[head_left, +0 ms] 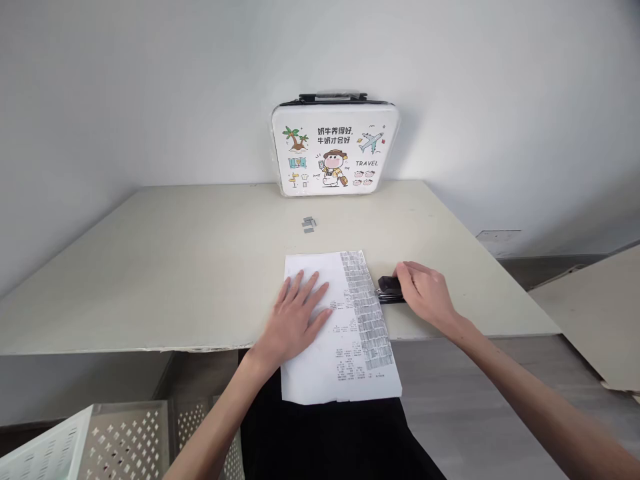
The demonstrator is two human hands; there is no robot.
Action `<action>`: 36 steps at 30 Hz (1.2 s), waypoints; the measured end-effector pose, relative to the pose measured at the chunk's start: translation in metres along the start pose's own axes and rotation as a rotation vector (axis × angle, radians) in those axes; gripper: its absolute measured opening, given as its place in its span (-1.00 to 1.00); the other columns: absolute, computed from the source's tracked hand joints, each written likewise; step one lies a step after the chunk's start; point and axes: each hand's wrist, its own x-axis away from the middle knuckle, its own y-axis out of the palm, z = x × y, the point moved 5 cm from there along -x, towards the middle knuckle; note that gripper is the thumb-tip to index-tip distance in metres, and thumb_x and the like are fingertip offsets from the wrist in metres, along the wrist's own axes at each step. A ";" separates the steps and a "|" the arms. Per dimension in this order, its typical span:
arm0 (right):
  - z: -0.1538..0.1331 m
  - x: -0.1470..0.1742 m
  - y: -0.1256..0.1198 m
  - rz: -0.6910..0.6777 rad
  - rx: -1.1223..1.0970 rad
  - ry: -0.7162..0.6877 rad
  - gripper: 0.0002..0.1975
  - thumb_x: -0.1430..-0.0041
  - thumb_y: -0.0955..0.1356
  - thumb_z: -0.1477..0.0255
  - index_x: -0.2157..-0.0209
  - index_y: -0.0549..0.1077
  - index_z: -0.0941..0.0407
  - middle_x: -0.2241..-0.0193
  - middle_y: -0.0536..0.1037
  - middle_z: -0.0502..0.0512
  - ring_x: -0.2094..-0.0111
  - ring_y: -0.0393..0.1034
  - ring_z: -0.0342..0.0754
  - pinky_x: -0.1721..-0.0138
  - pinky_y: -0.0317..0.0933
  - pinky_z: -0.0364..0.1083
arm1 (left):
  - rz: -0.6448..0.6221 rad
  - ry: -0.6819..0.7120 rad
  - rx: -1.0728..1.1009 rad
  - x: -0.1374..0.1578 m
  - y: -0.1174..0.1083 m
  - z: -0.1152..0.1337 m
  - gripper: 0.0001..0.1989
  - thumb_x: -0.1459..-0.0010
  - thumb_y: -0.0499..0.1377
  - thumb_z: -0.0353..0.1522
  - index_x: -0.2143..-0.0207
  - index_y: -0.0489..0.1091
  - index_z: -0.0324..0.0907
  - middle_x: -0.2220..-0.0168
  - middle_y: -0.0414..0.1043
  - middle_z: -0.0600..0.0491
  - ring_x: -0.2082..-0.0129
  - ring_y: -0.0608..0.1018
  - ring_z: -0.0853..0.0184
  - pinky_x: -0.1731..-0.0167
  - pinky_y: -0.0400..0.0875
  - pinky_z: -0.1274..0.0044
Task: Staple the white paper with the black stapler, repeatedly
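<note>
A sheet of paper (320,373) lies over the front edge of the table, its lower part hanging past the edge. Rows of staples (367,313) seem to cover a band down its right side, beside printed text. My left hand (295,317) rests flat on the paper with fingers spread. At the paper's right edge is a black stapler (390,287), its front end against the sheet. My right hand (427,293) is wrapped round the stapler's rear part, which it hides. Several small grey staple strips (309,224) lie beyond the paper.
A white cartoon-printed case (335,150) stands upright against the wall at the back of the table (175,267). Perforated plastic baskets (125,440) stand below at the lower left. A pale panel (595,313) is at the right, beyond the table's edge.
</note>
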 end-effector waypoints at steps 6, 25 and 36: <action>0.036 0.010 -0.015 0.066 -0.014 0.059 -0.42 -0.54 0.02 0.22 0.50 0.40 0.05 0.50 0.56 0.12 0.41 0.45 0.03 0.34 0.14 -0.04 | -0.027 0.001 0.016 -0.006 0.000 -0.011 -0.44 -0.50 -0.06 -0.03 -0.46 0.04 0.16 -0.52 -0.07 0.23 -0.52 -0.07 0.09 -0.47 -0.12 0.09; 0.087 0.050 -0.014 0.041 -0.246 0.118 -0.58 -0.31 0.34 -0.02 0.03 0.46 0.01 0.10 0.61 0.16 0.22 0.50 0.06 0.44 0.33 -0.10 | -0.106 -0.036 -0.003 0.000 -0.012 -0.034 -0.31 -0.43 -0.01 0.07 -0.49 -0.01 0.12 -0.53 -0.17 0.16 -0.52 -0.21 -0.03 -0.45 -0.22 0.00; 0.123 0.058 -0.056 0.466 -0.334 0.434 -0.48 -0.15 0.44 -0.05 0.05 0.54 0.06 0.26 0.58 0.08 0.32 0.42 0.00 0.35 0.28 -0.07 | -0.195 0.063 -0.011 -0.091 0.027 0.024 -0.23 -0.44 -0.23 0.12 -0.50 0.03 -0.09 -0.54 -0.21 0.05 -0.52 -0.30 -0.01 -0.46 -0.33 0.07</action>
